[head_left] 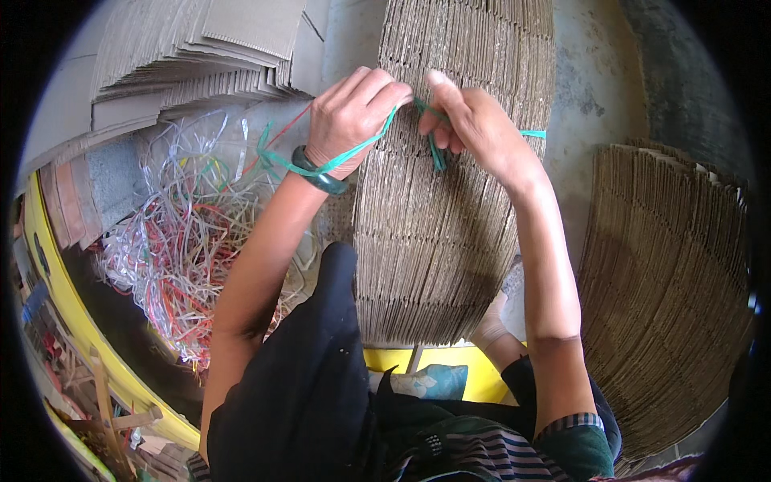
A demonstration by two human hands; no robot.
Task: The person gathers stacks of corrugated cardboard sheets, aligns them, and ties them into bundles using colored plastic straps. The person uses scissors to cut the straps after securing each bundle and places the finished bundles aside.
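A long bundle of corrugated cardboard sheets (438,233), standing on edge, lies in front of me. Across its middle runs a green plastic strap (532,133), showing at the bundle's right side. My left hand (353,116), with a dark green bangle (320,170) on the wrist, is closed in a pinch on a length of this strap, whose tail trails leftward over the wrist. Over the bundle, my right hand (474,124) has its fingers curled on the strap, thumb raised. A short green end hangs below those fingers. Whether a knot lies between the hands is hidden.
To the left lies a tangled heap of white, red and yellow plastic strips (185,265). Flat grey cardboard sheets (233,48) are stacked at the far left. Another bundle of cardboard (662,281) stands at right. A yellow edge (88,337) curves along the left, beside wooden scraps (112,410).
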